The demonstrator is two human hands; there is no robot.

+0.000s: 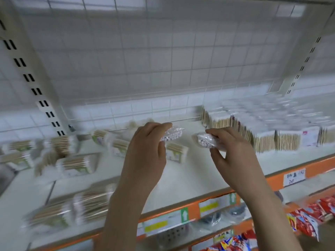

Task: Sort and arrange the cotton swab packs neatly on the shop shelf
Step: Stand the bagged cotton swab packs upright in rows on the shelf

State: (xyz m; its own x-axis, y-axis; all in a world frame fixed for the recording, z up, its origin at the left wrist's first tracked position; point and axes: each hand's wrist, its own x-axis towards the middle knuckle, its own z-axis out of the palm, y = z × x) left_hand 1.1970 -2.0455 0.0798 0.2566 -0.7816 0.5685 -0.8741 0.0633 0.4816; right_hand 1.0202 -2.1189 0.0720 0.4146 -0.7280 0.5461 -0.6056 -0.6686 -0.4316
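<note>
Each hand pinched one swab pack above the shelf, the left hand gripping the left pack at its fingertips, the right hand curled round the right pack, with loose packs lying left and a tidy row far right.

Both bare forearms reach up and forward, side by side, backs of the hands toward the camera. The left hand has its fingers curled, pinching a cotton swab pack between thumb and fingertips. The right hand does likewise with a second swab pack. The two hands are near each other, not touching.
</note>
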